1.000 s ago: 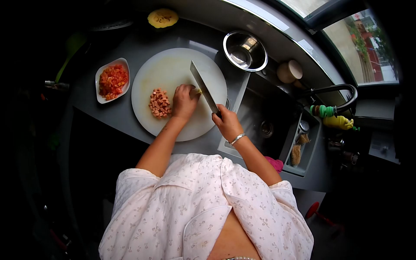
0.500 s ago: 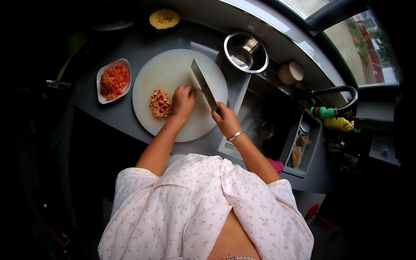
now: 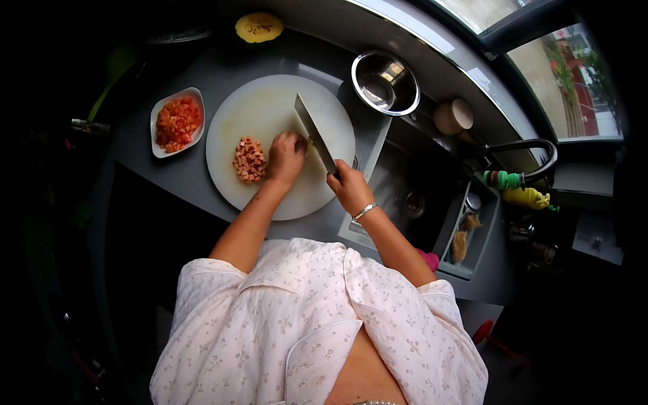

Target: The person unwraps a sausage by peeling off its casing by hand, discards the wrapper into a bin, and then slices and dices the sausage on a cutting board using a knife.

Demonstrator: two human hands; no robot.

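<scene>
On the round white cutting board (image 3: pixel 270 101), my left hand (image 3: pixel 286 156) rests with its fingers curled together; whatever lies under the fingertips is too small and hidden to name. My right hand (image 3: pixel 351 187) is wrapped round the handle of a cleaver (image 3: pixel 313 131), whose blade points up and away over the board, just right of my left fingertips. A heap of pink diced cubes (image 3: pixel 250 160) lies on the board, left of my left hand. Left of the board, a white dish (image 3: pixel 160 150) holds chopped red pieces (image 3: pixel 178 123).
A steel bowl (image 3: pixel 385 84) stands behind the board at the right. Beyond it are the sink (image 3: pixel 398 175), a black faucet (image 3: pixel 533 143), a yellow bottle (image 3: pixel 526 197) and a grey tray (image 3: pixel 456 267) with brushes. A cut yellow squash (image 3: pixel 259 28) lies at the back.
The cleaver and my right hand have shifted very slightly to the left, closer to my left fingertips. My left hand has hardly moved.
</scene>
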